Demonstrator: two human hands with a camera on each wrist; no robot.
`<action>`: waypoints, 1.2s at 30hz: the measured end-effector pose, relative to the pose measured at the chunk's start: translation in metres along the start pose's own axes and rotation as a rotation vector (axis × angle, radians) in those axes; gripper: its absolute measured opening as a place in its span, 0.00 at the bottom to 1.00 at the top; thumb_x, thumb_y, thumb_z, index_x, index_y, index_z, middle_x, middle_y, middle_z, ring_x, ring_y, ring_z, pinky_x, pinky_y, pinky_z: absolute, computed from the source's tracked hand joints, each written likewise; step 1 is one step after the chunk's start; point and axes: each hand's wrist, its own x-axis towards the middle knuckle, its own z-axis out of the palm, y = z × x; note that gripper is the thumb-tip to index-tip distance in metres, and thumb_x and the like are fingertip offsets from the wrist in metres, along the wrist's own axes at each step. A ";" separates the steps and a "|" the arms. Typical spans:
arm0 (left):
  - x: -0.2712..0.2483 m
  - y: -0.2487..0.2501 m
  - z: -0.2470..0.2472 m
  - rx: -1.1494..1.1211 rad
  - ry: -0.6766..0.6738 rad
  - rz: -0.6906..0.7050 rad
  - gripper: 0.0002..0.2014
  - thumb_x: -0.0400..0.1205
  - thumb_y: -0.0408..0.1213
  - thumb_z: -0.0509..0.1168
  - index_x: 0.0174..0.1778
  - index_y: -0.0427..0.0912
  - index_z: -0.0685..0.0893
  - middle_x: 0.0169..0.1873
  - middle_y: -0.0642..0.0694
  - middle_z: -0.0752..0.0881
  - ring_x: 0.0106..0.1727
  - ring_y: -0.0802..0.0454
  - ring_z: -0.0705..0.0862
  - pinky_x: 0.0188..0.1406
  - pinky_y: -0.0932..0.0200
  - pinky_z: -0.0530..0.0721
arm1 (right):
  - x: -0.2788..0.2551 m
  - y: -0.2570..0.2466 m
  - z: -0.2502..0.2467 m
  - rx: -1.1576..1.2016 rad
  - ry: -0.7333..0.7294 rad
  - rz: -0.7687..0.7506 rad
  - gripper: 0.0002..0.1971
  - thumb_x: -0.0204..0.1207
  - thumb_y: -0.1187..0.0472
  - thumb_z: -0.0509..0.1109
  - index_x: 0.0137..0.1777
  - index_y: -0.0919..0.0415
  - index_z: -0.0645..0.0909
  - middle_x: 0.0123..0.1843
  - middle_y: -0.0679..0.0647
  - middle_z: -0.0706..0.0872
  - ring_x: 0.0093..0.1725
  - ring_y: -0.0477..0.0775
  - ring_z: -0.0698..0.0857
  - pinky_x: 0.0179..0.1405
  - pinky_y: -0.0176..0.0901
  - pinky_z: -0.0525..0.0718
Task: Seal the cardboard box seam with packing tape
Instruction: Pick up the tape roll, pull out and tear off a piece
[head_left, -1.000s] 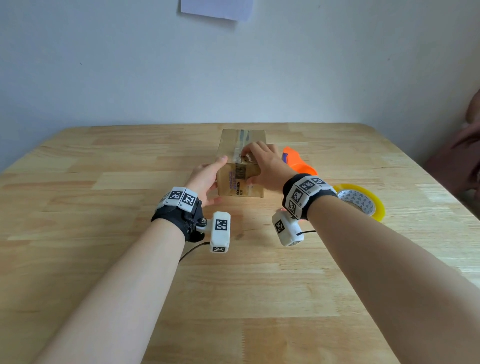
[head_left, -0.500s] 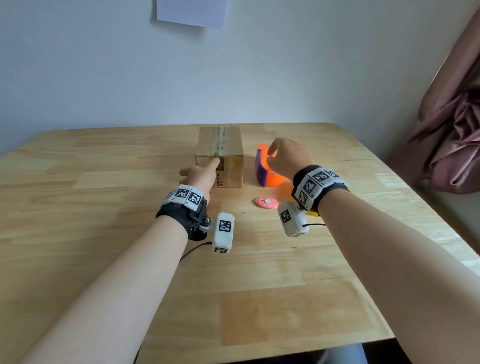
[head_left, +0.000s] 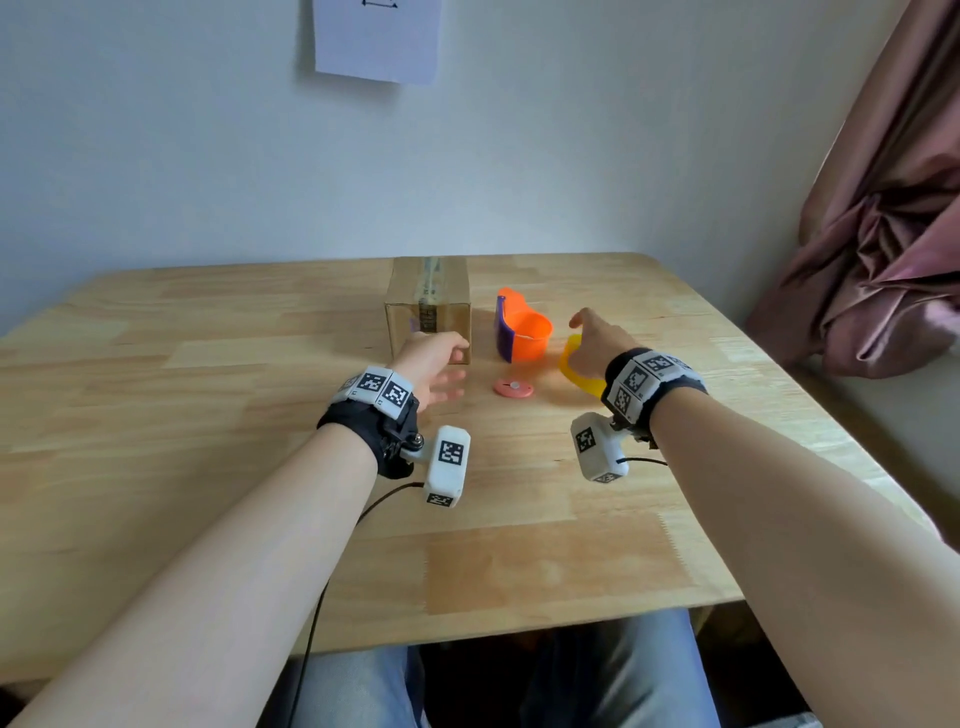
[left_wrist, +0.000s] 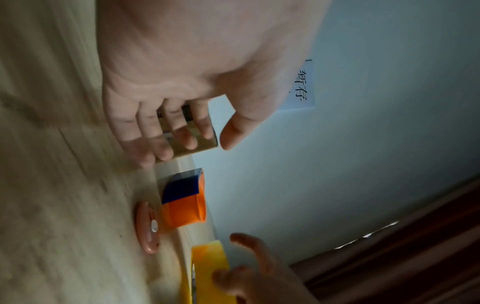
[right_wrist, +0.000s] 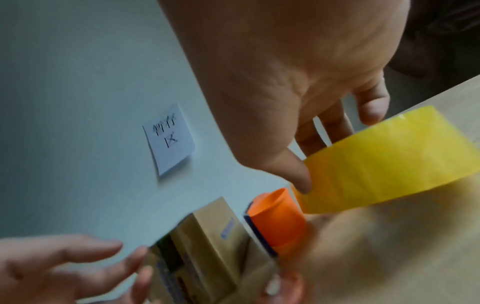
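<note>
Both forearms reach forward over the bench (head_left: 208, 415). Left hand (head_left: 434, 364) hovers just in front of the cardboard box (head_left: 428, 306), fingers relaxed and spread, holding nothing. Right hand (head_left: 597, 345) is over the yellow tape roll (head_left: 576, 371), fingers loosely spread, thumb at the roll's side; grip not closed. Box stands at bench centre, tape strip along its top seam. Orange dispenser (head_left: 522, 330) sits just right of the box, pink disc (head_left: 513, 387) in front of it. White wall with paper note (head_left: 379, 39), pink curtain (head_left: 883, 208) at right.
</note>
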 end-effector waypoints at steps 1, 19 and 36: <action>-0.003 0.003 0.001 0.016 -0.022 0.016 0.04 0.86 0.35 0.69 0.55 0.43 0.83 0.53 0.44 0.85 0.51 0.45 0.87 0.47 0.46 0.90 | -0.003 -0.006 -0.006 0.060 0.014 -0.016 0.27 0.78 0.64 0.65 0.78 0.52 0.69 0.62 0.56 0.84 0.57 0.61 0.83 0.54 0.52 0.84; 0.009 -0.016 -0.040 -0.077 -0.101 0.192 0.10 0.83 0.31 0.70 0.57 0.31 0.90 0.57 0.25 0.90 0.56 0.28 0.91 0.50 0.46 0.88 | -0.014 -0.099 0.020 0.348 -0.298 -0.428 0.30 0.84 0.56 0.74 0.84 0.44 0.70 0.56 0.62 0.90 0.44 0.59 0.93 0.34 0.49 0.95; 0.022 -0.032 -0.056 -0.013 -0.235 0.100 0.12 0.82 0.23 0.64 0.58 0.37 0.85 0.57 0.35 0.92 0.70 0.30 0.87 0.75 0.32 0.81 | -0.003 -0.108 0.035 0.156 -0.203 -0.579 0.25 0.83 0.52 0.69 0.80 0.45 0.77 0.83 0.51 0.77 0.81 0.55 0.76 0.80 0.51 0.72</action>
